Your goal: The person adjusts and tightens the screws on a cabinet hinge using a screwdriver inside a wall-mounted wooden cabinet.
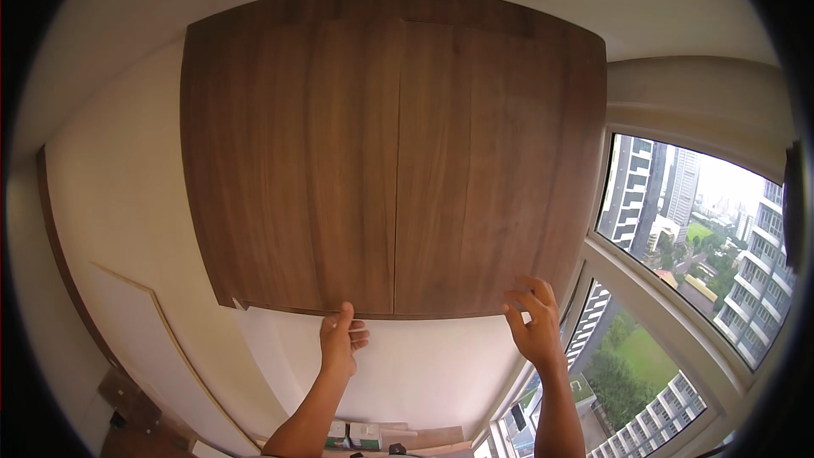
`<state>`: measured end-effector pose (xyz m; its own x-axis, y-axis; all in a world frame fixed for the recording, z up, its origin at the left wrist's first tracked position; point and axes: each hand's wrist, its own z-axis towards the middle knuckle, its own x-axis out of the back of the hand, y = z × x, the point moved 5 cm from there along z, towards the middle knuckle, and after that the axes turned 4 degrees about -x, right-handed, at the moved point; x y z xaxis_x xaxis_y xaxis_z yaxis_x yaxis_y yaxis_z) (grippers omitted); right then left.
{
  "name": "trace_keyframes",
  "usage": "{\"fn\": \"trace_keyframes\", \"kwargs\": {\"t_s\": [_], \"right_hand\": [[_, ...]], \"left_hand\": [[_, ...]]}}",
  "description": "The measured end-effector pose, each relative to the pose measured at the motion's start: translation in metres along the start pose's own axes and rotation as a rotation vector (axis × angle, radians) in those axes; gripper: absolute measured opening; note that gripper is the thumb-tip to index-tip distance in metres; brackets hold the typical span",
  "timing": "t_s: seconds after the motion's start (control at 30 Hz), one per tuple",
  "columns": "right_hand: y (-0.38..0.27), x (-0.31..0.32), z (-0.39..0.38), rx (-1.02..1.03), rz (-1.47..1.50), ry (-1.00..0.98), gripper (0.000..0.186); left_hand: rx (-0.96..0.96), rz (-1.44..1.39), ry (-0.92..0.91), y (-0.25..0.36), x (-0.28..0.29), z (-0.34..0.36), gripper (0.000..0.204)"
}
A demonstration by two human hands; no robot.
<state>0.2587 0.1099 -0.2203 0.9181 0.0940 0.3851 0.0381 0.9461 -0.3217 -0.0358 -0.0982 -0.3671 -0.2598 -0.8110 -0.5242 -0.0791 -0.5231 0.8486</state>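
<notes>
Brown wood-grain cabinet [356, 153]; two flat doors [292, 170] (thin seam [397, 195] between); left fingers [359, 335] parted; right fingers [543, 290] wide

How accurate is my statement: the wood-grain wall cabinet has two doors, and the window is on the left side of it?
The side is wrong: in the head view, the window is on the right side of the wood-grain wall cabinet, which has two doors.
</notes>
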Motion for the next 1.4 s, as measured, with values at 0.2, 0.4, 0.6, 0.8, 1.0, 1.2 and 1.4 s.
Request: {"fn": "trace_keyframes", "kwargs": {"t_s": [0.2, 0.4, 0.6, 0.8, 1.0, 1.2, 1.4], "right_hand": [[0.024, -0.005, -0.036, -0.060, 0.025, -0.077, 0.015], [0.074, -0.056, -0.128, -0.387, 0.035, -0.504, 0.021], [0.172, -0.131, -0.357, -0.546, -0.060, -1.339, 0.038], [0.241, -0.090, -0.556, -0.844, 0.011, -1.443, 0.041], [0.214, 0.006, -0.612, -0.931, -0.310, -1.632, 0.042], [0.290, 0.000, -0.654, -1.170, -0.439, -1.745, 0.044], [0.321, 0.011, -0.588, -0.408, -0.256, -1.403, 0.037]], "left_hand": [[0.300, 0.243, -0.482, -0.072, 0.004, -0.057, 0.040], [0.537, 0.535, -0.940, -0.125, 0.011, -0.104, 0.039], [0.564, 0.571, -1.039, -0.141, 0.012, -0.131, 0.033], [0.570, 0.461, -1.154, -0.161, -0.026, -0.145, 0.037], [0.206, 0.278, -0.781, -0.114, -0.033, -0.115, 0.033], [-0.123, 0.119, -0.449, -0.053, -0.064, -0.055, 0.025], [-0.121, -0.136, -0.460, -0.050, -0.109, -0.050, 0.026]]}}
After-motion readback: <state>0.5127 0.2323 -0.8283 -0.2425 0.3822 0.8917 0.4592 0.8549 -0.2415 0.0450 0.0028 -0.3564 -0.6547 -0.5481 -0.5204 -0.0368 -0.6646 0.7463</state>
